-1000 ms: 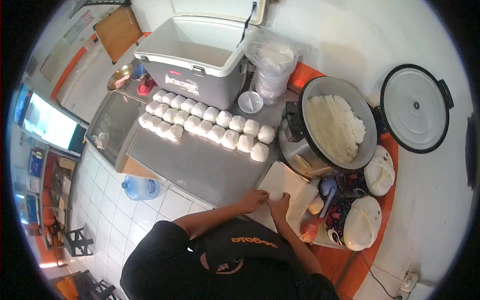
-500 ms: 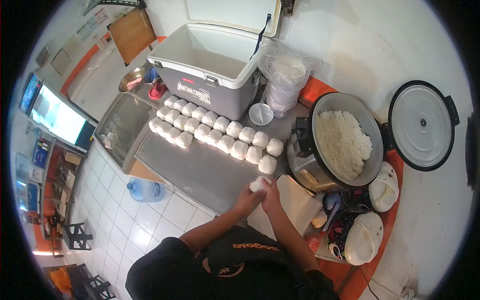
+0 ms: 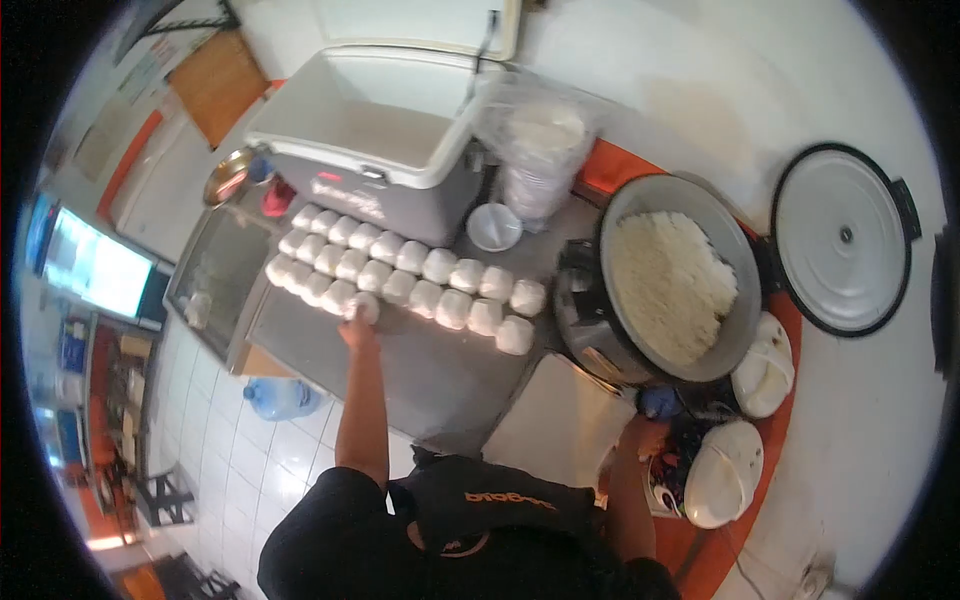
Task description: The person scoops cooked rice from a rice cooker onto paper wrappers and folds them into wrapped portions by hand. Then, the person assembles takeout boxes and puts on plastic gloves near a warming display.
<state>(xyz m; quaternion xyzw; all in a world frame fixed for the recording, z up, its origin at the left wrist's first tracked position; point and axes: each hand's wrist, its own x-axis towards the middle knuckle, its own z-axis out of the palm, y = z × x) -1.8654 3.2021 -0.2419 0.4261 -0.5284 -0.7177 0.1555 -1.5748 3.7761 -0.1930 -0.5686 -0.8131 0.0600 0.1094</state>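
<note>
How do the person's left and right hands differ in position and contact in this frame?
The left hand reaches out over the metal counter, while the right hand is closer to the torso, beside the pale sheets.
The left hand has its fingers on a white packet; the right hand is near a blue item, but whether it holds anything is unclear.
Both hands are bare.

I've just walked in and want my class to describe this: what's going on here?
The person's left hand is touching a white bundle on the near side of several rows of similar bundles on a metal counter. Their right hand is near a blue object; its grip is unclear. An open cooker holds white rice, and an open cooler stands behind the rows.
</note>
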